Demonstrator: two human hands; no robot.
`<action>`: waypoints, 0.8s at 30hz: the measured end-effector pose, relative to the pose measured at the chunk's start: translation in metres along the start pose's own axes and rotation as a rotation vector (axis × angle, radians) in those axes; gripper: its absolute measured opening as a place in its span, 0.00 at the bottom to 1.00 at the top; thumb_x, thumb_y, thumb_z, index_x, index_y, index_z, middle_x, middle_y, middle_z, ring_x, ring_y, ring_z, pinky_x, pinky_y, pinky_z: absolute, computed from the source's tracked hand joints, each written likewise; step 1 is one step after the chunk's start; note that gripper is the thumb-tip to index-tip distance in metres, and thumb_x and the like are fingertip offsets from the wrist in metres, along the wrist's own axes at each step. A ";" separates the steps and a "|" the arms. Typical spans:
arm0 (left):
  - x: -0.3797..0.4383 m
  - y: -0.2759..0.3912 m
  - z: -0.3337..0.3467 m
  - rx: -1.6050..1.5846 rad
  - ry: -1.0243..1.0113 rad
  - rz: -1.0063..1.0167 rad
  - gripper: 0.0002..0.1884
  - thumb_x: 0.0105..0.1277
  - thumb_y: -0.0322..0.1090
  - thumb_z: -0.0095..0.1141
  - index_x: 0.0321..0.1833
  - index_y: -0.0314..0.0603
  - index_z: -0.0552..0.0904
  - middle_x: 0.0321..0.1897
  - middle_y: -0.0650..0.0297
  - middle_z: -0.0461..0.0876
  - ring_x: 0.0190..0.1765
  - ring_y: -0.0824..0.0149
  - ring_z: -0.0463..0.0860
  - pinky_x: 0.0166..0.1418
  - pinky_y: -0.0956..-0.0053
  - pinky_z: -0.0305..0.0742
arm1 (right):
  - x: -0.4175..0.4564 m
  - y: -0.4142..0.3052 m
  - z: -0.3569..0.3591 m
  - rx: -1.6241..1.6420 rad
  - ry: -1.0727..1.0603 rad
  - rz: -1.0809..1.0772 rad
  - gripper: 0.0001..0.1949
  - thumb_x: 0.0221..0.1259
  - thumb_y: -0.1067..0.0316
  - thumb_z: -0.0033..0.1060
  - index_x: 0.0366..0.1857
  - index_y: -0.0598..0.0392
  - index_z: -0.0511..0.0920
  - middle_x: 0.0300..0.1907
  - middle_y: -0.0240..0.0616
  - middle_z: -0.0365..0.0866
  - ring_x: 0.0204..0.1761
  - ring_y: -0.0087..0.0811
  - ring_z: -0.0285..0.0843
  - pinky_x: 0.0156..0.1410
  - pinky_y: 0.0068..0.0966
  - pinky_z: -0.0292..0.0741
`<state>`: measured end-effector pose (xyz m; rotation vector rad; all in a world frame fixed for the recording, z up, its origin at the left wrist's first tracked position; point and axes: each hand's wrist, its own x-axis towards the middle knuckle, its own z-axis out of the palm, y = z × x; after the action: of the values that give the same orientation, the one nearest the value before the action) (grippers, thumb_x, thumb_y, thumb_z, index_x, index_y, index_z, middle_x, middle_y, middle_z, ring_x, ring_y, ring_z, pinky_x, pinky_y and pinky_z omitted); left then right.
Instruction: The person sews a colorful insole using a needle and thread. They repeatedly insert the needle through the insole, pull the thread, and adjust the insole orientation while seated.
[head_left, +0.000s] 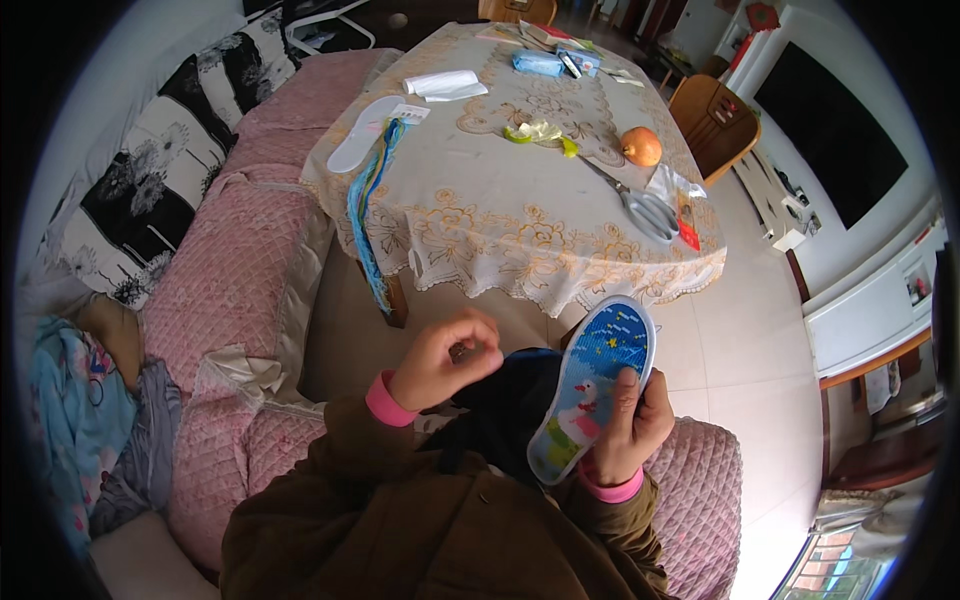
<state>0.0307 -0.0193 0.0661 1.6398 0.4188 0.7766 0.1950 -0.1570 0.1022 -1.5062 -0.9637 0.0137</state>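
Observation:
In my right hand (634, 424) is an embroidered insole (592, 390), blue at the top with a white bird and green patch lower down; my thumb lies on its face. My left hand (450, 360) is raised to the left of it, fingers curled with thumb and forefinger close together; whether it pinches a thin thread cannot be seen. On the table ahead lie a plain white insole (364, 135) and a skein of blue and green embroidery threads (367, 202) that hangs over the edge. Grey-handled scissors (649, 214) rest near the table's right end.
The cloth-covered table (480, 187) also bears a round orange-red fruit (640, 146), green peel (540, 133), a folded white paper (446, 85), a blue tissue pack (538, 63) and a red packet (688, 232). A pink quilted sofa (225, 262) runs along the left; a wooden chair (712, 124) stands right.

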 end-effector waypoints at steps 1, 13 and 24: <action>0.001 -0.008 0.000 -0.084 0.059 -0.203 0.04 0.60 0.26 0.55 0.36 0.36 0.74 0.39 0.62 0.74 0.44 0.71 0.73 0.50 0.77 0.67 | 0.000 0.001 -0.001 -0.019 -0.006 -0.008 0.14 0.64 0.69 0.50 0.19 0.61 0.64 0.14 0.35 0.63 0.18 0.21 0.55 0.23 0.20 0.58; 0.034 0.033 0.065 0.462 0.367 0.509 0.17 0.47 0.31 0.67 0.40 0.41 0.77 0.49 0.55 0.71 0.52 0.59 0.72 0.52 0.69 0.67 | -0.002 -0.009 -0.001 0.051 -0.048 0.018 0.12 0.65 0.66 0.49 0.25 0.61 0.70 0.15 0.32 0.68 0.20 0.18 0.60 0.25 0.19 0.61; 0.022 -0.086 0.024 0.167 0.386 -0.196 0.07 0.67 0.34 0.49 0.37 0.37 0.72 0.20 0.65 0.73 0.22 0.75 0.71 0.28 0.78 0.68 | 0.020 0.010 -0.025 0.440 0.145 0.127 0.09 0.66 0.66 0.46 0.34 0.60 0.75 0.27 0.28 0.76 0.27 0.14 0.67 0.33 0.11 0.63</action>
<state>0.0755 -0.0033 -0.0126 1.5714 0.9252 0.9298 0.2270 -0.1649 0.1095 -1.1409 -0.6923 0.1934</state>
